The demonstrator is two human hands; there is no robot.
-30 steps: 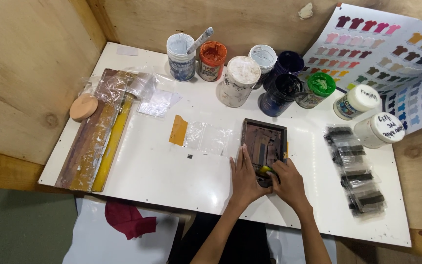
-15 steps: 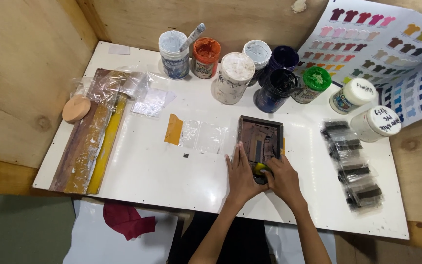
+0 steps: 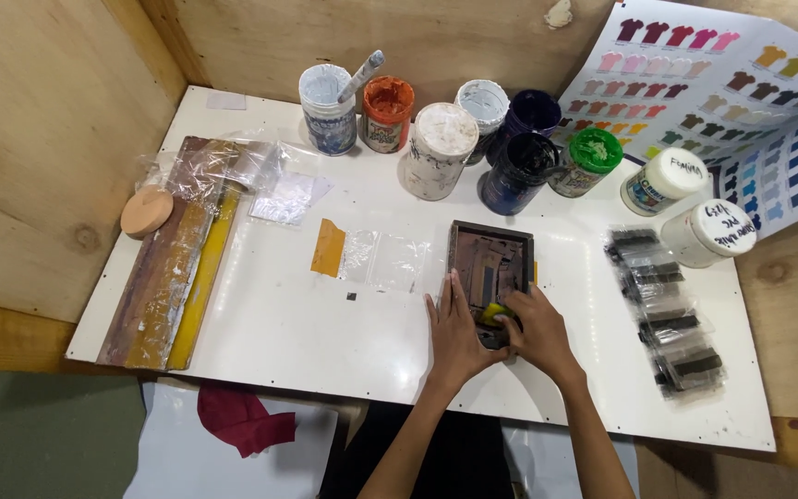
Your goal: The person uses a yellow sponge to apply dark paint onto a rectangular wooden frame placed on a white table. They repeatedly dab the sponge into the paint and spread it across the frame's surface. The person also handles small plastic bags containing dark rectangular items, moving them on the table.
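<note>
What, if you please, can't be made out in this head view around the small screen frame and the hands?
- Near end of the small dark frame: covered by both hands.
- Yellow piece: mostly hidden under the right hand; its kind is unclear.
- Left hand: the palm hides what lies beneath.
- Colour chart: cut off by the right edge.

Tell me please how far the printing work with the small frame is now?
Already done: the paint jars stand opened behind the work, and the small dark screen frame lies flat on the white table. In hand: the left hand steadies the frame's near left side while the right hand presses a small yellow piece on the frame. Left: the frame is not lifted, so no print shows.
</note>
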